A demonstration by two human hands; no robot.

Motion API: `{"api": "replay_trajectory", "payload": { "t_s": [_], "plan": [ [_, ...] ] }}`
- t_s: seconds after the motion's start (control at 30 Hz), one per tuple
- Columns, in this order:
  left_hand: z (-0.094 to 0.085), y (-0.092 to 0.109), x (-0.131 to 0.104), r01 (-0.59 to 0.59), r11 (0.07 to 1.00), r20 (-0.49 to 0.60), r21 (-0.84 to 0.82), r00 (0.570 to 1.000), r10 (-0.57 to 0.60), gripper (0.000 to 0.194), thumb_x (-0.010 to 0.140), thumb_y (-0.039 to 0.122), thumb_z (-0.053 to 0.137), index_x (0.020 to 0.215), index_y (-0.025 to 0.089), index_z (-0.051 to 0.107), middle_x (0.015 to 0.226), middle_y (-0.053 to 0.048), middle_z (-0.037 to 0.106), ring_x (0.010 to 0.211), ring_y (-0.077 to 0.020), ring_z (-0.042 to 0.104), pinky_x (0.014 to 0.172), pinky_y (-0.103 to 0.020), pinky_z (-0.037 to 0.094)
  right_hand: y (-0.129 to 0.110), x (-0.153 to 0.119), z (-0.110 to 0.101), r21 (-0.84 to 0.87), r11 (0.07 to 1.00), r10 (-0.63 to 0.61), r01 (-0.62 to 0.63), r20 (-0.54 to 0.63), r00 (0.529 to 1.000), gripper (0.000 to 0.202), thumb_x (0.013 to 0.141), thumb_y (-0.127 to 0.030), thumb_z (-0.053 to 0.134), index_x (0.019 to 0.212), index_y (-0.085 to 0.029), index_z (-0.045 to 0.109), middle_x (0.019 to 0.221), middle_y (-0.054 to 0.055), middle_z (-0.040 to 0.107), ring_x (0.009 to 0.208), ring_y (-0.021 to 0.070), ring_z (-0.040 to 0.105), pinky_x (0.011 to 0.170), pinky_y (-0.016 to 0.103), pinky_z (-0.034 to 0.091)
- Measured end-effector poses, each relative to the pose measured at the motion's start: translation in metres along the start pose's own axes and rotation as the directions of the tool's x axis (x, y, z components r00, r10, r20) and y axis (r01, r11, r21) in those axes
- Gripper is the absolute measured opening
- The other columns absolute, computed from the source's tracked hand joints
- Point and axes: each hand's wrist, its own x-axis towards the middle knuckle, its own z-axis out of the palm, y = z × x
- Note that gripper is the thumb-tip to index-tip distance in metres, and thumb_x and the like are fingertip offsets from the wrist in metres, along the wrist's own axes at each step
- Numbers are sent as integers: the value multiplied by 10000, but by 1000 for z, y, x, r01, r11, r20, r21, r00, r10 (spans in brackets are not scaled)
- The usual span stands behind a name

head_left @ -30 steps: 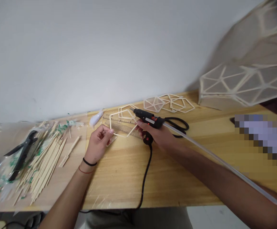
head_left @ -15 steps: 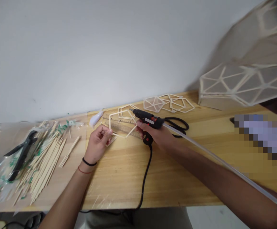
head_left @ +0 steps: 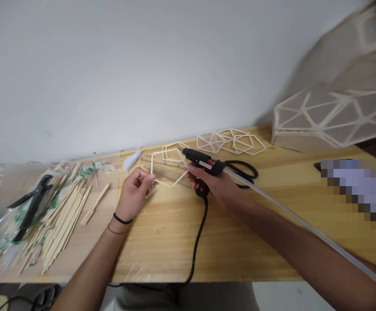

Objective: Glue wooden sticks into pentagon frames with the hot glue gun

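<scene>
My left hand (head_left: 138,188) pinches the lower left corner of a pentagon frame of thin wooden sticks (head_left: 163,184), held above the table. Closed round a black glue gun (head_left: 200,159) is my right hand (head_left: 209,179); the gun's nozzle is at the frame's upper right corner. A long clear glue stick (head_left: 272,199) runs back from the gun over my right forearm. Beneath the frame lie a ruler (head_left: 165,163) and a few short sticks (head_left: 152,191). Another stick frame (head_left: 175,144) rests just behind.
Several stick polygons (head_left: 249,143) lie near the wall, with black scissors (head_left: 244,168) in front. Bundled sticks (head_left: 66,220) and a black tool (head_left: 32,211) are at left. A large paper-covered stick structure (head_left: 333,116) stands at right. The gun's cord (head_left: 199,242) crosses the front edge.
The view has shifted slightly. Both hands keep their holds, and the nozzle remains by the frame's upper right corner.
</scene>
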Motion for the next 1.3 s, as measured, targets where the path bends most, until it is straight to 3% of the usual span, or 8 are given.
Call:
{"api": "replay_trajectory", "payload": {
  "t_s": [0.37, 0.67, 1.1, 1.3],
  "plan": [
    [1, 1, -4, -14, 999, 31, 44, 999, 13, 466, 930, 622, 738, 799, 199, 595, 594, 48, 503, 547, -109, 429, 554, -263, 347, -1, -8, -1, 2, 1000, -4, 4, -8, 1000, 458, 830, -645, 835, 841, -207, 703, 753, 14, 676, 624, 147, 570, 576, 295, 456],
    [1, 8, -4, 63, 994, 76, -87, 996, -57, 472, 873, 641, 787, 842, 198, 628, 570, 49, 520, 523, -110, 451, 542, -251, 358, 1, -4, 0, 72, 997, 17, -17, 2, 1000, 471, 772, -635, 877, 803, -215, 668, 700, -4, 617, 604, 141, 530, 571, 295, 458],
    [0, 11, -3, 55, 992, 40, -113, 998, -51, 504, 846, 660, 807, 773, 181, 668, 566, 28, 549, 515, -108, 476, 523, -249, 383, 9, -2, -4, 66, 998, -12, 9, 59, 998, 367, 867, -555, 838, 866, -215, 698, 684, -22, 591, 601, 132, 516, 572, 283, 432],
    [0, 9, -2, 50, 989, -10, -140, 999, -51, 463, 877, 616, 797, 769, 189, 655, 576, 30, 551, 528, -104, 464, 544, -253, 376, 9, -2, -5, 28, 1000, 11, -12, 51, 999, 416, 817, -601, 848, 855, -217, 692, 691, -14, 603, 599, 141, 524, 557, 290, 439]
  ]
}}
